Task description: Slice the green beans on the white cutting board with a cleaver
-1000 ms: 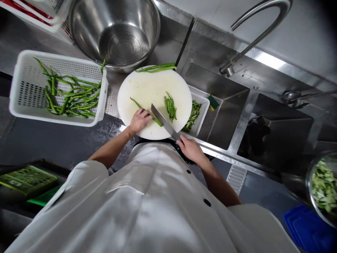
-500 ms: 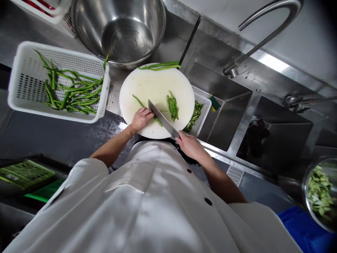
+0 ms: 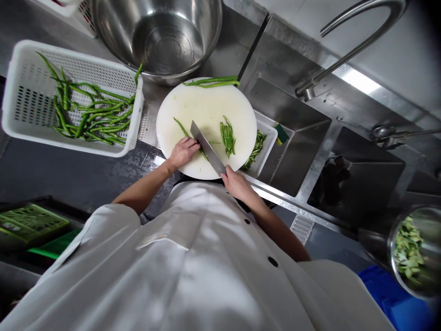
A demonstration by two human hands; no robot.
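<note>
A round white cutting board (image 3: 193,103) lies in front of me. My left hand (image 3: 184,152) presses a long green pepper (image 3: 180,125) on its left part, fingers bent around it. In my right hand (image 3: 237,182) is the handle of a broad knife (image 3: 211,151). The blade slants across the pepper, right beside the left fingertips. A small heap of cut green pepper (image 3: 228,136) lies to the right of the blade. Whole green peppers (image 3: 215,82) rest along the board's far edge.
On the left, a white basket (image 3: 31,131) holds many green peppers. A large steel bowl (image 3: 168,46) stands behind the board. A white basket of cut pieces (image 3: 267,154) sits at the right, beside the sink (image 3: 285,174) and faucet (image 3: 330,69). A bowl with chopped vegetables (image 3: 409,248) stands far right.
The knife and my right hand have moved left, closer to my left fingers. My left hand has shifted slightly left along the pepper. The whole view has shifted a little.
</note>
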